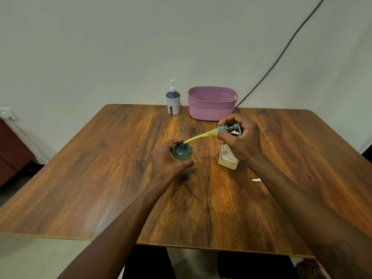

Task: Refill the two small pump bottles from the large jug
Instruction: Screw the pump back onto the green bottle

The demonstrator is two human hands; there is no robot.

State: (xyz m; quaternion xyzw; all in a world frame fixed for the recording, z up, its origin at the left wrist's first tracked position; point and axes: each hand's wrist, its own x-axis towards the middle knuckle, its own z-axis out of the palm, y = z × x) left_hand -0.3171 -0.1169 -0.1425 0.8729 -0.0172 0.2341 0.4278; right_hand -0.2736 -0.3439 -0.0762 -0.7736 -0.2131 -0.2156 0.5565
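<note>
With left grip (169, 160) round bottle (182, 153), holds it steady; with right grip (241, 137) pinches pump (227, 128) (soapy-looking tube (197, 137)). Likely light, slippery: best held low, squeezed gently.

The table (100, 178) is brown wood with dark streaks and orange-gold patches. The small bottle (184, 153) near the middle is dark blue-green, and its pump top (224, 128) is a paler blue-green. The tube (196, 138) on the pump top is bright yellow. The jug (227, 158) is pale yellow with a white label and dark letters. The far bottle (173, 102) is white below and dark blue above, with a white pump. The basket (211, 105) is purple-pink with a woven pattern low down.
</note>
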